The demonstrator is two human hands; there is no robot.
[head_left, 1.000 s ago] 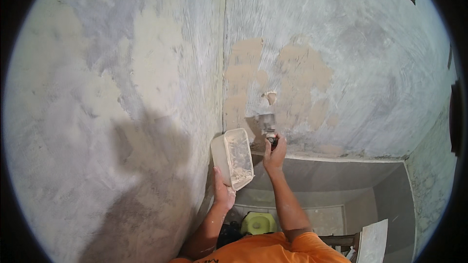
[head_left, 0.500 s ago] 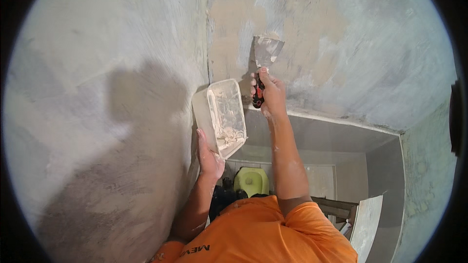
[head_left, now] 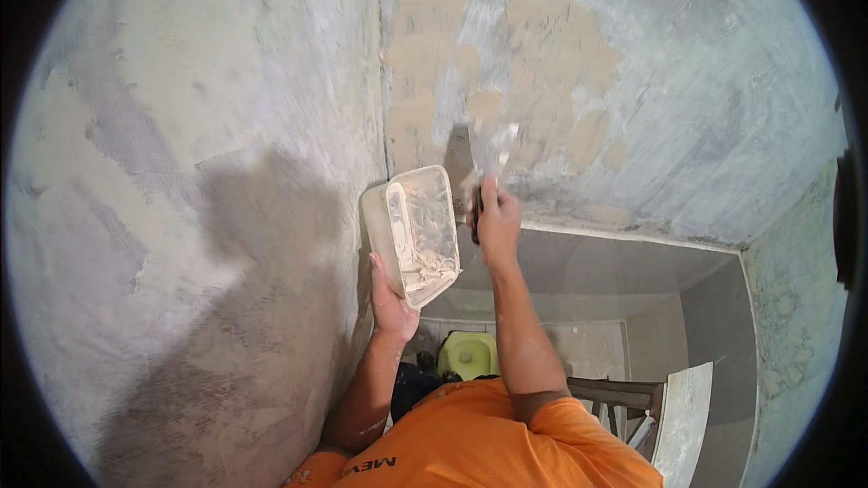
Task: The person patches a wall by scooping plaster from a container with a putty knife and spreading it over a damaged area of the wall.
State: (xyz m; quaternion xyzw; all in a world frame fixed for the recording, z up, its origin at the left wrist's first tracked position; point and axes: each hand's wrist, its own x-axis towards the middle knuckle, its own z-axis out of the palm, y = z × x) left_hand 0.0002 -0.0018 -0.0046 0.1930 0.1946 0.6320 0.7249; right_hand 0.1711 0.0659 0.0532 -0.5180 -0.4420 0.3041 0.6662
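My left hand point(head_left: 391, 305) is closed around the lower end of a translucent plastic tub point(head_left: 381, 228), tilted with its mouth toward the right. Beige putty point(head_left: 423, 271) coats its inside and lies lumped at the lower end. In my right hand point(head_left: 499, 228) is a putty knife point(head_left: 494, 146), held by its dark handle with the thumb along it. The blade points up in front of the wall, slightly blurred; I cannot tell whether it touches. Around and above the blade, fresh beige putty patches point(head_left: 551, 54) cover part of the grey wall point(head_left: 687, 81).
A plastered wall point(head_left: 181, 108) stands close on my left, with my shadow on it. Grey tiling point(head_left: 588, 262) begins below a ledge. Far below is a yellow-green squat toilet point(head_left: 468, 354). At lower right, a pale board point(head_left: 684, 416) leans beside a wooden frame point(head_left: 615, 390).
The putty knife and my right hand have come down the wall, and a beige putty mark shows above the blade. The tub has shifted slightly lower in view, still in my left hand.
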